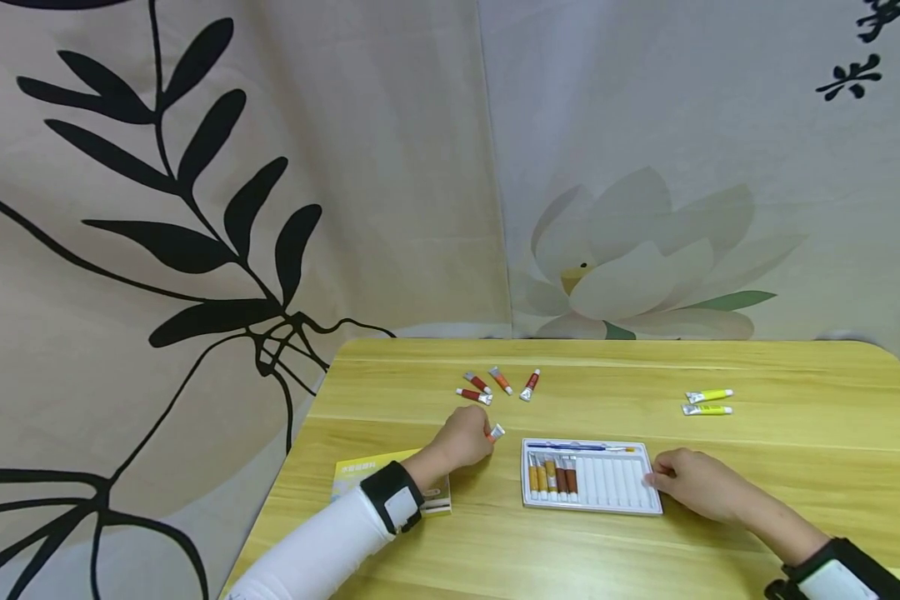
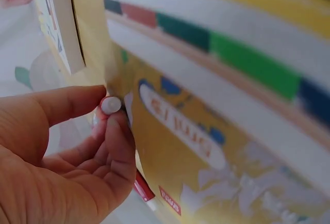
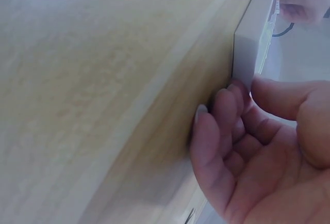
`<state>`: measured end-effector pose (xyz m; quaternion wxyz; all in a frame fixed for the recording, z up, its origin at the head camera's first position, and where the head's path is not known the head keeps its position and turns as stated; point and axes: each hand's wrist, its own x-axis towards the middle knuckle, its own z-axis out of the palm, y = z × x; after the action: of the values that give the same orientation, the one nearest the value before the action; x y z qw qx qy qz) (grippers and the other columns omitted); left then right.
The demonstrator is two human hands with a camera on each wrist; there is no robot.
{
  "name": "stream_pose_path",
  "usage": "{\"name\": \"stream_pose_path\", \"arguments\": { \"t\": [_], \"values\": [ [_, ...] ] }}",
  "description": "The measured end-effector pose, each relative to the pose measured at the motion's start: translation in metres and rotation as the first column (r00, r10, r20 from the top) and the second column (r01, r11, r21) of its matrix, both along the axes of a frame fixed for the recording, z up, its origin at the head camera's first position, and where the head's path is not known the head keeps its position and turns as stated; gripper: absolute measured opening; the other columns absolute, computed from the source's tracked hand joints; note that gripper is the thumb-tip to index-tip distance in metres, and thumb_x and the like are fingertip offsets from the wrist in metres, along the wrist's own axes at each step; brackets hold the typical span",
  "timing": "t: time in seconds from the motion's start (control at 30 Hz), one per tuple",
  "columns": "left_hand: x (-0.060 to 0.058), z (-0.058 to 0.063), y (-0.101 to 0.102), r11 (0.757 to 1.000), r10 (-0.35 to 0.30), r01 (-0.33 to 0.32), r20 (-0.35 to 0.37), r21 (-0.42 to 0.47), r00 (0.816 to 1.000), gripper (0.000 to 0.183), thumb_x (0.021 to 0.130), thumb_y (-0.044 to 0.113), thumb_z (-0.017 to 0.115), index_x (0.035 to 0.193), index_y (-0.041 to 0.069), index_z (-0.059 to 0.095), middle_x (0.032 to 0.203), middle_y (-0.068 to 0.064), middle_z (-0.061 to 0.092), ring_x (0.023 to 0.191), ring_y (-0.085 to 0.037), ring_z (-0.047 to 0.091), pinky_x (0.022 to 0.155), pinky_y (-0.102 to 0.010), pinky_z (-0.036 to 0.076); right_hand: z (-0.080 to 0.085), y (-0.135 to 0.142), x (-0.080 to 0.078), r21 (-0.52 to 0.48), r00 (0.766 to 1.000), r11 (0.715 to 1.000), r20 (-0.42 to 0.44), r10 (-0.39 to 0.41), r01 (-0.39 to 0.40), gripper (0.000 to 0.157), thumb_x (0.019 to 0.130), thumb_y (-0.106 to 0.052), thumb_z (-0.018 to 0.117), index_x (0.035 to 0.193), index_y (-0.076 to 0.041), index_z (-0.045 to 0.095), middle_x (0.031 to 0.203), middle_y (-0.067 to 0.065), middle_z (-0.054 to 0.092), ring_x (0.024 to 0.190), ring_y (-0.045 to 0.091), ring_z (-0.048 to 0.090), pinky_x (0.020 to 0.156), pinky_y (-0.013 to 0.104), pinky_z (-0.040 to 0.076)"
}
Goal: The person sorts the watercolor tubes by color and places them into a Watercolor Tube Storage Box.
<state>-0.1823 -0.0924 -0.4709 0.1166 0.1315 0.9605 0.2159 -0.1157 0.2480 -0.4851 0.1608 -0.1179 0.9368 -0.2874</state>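
My left hand [image 1: 465, 437] pinches a small paint tube [image 1: 497, 432] between thumb and index finger, left of the white tray. The left wrist view shows the tube's white cap [image 2: 111, 105] with a red edge around it; most of its body is hidden by the fingers. At the right end of the white paint tray [image 1: 618, 506], my right hand [image 1: 693, 482] grips the corner, thumb at the rim and fingers curled against the side. Several ochre and brown tubes [image 1: 551, 480] fill the tray's left slots, and a blue paintbrush [image 1: 570, 447] lies along its back.
A yellow paint box [image 1: 360, 472] lies partly under my left forearm. Behind my left hand are several red and orange tubes [image 1: 500, 380], scattered on the wooden table [image 1: 607, 383]. Two yellow tubes [image 1: 708, 395] lie at the back right. A printed curtain [image 1: 390, 167] hangs behind the table.
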Motion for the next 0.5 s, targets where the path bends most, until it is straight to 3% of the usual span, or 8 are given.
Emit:
{"name": "stream_pose_path", "arguments": {
  "t": [0.1,0.23,0.37,0.5],
  "values": [
    [0.001,0.001,0.001,0.999,0.032,-0.033,0.015,0.035,0.999,0.025,0.075,0.009,0.07,0.057,0.012,0.052,0.052,0.004,0.045,0.043,-0.008,0.041,0.036,-0.019,0.029,-0.001,0.0,-0.001,0.001,1.0,1.0,0.0,-0.002,0.002,0.026,0.091,-0.02,0.059,0.068,-0.012,0.052,0.057,-0.005,0.04,0.051,0.01,0.039,0.049,0.024,0.031],
    [0.002,0.002,0.002,0.992,0.043,-0.039,-0.033,0.118,0.999,0.027,0.076,0.012,0.071,0.057,0.013,0.052,0.053,0.005,0.046,0.044,-0.007,0.041,0.037,-0.019,0.03,-0.001,0.0,-0.001,0.002,1.0,1.0,0.007,-0.007,0.007,0.025,0.091,-0.02,0.059,0.069,-0.012,0.052,0.057,-0.004,0.041,0.052,0.011,0.04,0.049,0.024,0.031],
    [0.006,0.009,0.009,0.978,0.032,-0.019,-0.059,0.21,0.998,0.015,0.078,0.013,0.072,0.07,0.009,0.06,0.064,0.001,0.055,0.05,-0.008,0.046,0.042,-0.019,0.035,0.0,0.0,-0.001,0.003,1.0,1.0,0.012,-0.008,0.008,0.024,0.091,-0.019,0.059,0.069,-0.012,0.053,0.057,-0.004,0.041,0.052,0.011,0.04,0.05,0.024,0.031],
    [0.014,0.016,0.019,0.956,0.018,-0.016,-0.003,0.294,1.0,0.012,0.081,0.012,0.07,0.086,0.003,0.065,0.061,0.001,0.054,0.047,-0.007,0.044,0.04,-0.02,0.034,0.0,0.0,-0.001,0.0,1.0,1.0,0.014,-0.008,0.008,0.024,0.091,-0.018,0.059,0.069,-0.012,0.053,0.057,-0.005,0.04,0.052,0.011,0.04,0.049,0.024,0.031]
  ]
}}
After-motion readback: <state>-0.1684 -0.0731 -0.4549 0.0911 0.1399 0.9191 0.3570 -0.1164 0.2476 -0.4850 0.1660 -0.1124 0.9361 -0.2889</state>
